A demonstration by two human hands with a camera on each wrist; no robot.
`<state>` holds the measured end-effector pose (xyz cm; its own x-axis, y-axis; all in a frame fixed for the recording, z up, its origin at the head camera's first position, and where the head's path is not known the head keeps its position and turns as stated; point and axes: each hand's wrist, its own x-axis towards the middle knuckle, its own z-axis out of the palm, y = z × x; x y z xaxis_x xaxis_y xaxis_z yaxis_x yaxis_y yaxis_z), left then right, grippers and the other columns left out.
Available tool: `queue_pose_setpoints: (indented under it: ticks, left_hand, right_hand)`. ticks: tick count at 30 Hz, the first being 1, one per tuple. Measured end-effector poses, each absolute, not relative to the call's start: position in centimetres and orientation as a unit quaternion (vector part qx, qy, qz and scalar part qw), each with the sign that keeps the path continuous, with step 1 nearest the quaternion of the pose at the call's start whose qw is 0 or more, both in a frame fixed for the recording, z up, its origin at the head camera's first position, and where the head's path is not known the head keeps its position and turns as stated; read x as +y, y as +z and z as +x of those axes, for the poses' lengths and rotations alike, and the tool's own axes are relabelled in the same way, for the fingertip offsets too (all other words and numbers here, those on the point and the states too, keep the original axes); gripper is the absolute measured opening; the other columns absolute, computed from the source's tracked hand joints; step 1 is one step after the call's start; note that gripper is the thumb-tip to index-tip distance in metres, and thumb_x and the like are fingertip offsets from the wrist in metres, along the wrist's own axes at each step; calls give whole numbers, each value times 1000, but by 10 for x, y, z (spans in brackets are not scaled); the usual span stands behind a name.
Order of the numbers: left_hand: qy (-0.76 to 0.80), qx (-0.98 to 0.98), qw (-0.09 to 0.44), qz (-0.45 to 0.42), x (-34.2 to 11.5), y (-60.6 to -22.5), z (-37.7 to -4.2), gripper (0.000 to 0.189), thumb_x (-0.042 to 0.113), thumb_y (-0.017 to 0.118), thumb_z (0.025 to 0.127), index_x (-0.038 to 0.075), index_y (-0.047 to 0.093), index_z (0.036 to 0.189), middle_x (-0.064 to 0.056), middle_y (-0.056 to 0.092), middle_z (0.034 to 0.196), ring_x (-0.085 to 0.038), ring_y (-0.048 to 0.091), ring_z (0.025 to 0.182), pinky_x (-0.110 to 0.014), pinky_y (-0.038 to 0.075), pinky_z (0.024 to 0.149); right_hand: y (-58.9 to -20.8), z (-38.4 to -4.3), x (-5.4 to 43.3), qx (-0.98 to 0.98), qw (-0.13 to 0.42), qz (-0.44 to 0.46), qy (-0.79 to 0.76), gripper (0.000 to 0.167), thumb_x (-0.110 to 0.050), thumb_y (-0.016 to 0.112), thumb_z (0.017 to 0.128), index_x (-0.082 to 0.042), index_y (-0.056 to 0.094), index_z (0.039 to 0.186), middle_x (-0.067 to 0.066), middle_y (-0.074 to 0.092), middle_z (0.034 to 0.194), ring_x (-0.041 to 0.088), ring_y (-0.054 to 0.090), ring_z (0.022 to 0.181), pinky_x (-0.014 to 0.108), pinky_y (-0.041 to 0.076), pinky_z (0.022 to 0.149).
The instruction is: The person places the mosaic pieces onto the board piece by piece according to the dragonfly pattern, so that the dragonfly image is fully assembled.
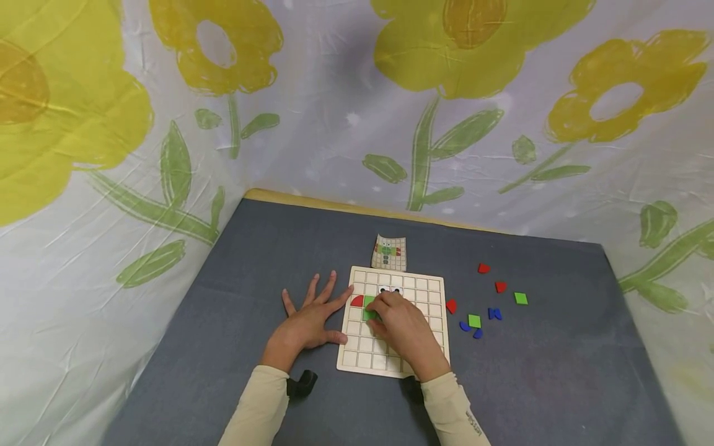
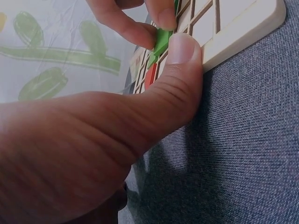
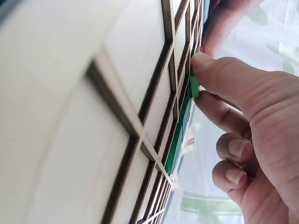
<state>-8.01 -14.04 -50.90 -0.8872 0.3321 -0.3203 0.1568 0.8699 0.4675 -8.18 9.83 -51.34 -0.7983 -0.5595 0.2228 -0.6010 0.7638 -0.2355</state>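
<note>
Currently, the right hand (image 1: 406,328) pinches 1 green piece (image 2: 162,39) at the left side of the board (image 1: 365,360), near the red piece (image 1: 357,301). The left hand (image 1: 307,323) lies spread, its thumb (image 2: 180,77) on the board's edge. Caution: a piece entered askew may catch on a grid ridge (image 3: 119,93); too light a thumb may let the board slide.
</note>
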Motion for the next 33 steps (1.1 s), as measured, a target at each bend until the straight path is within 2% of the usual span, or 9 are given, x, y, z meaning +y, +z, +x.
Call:
queue_pose_setpoints:
  ticks: [15,33]
  left_hand:
    - [217,947,198,132,-141,-509,-80,106,52,84,81,42,25,168,-1,-3,179,-37,-12,163,-86,-15,110]
    - [217,947,201,128,-139,-506,-80,105,51,84,82,41,25,168,-2,-3,179,-37,-12,163,-87,-15,110]
  right_hand:
    - [-513,-80,97,-939,63,305,148,20,-20,90,88,-16,83,107,-5,68,105,13,66,99,31,60,88]
    - [-514,-80,98,-939,72,301,152,17,-20,89,88,-18,84,105,-5,67,101,12,65,96,30,60,84]
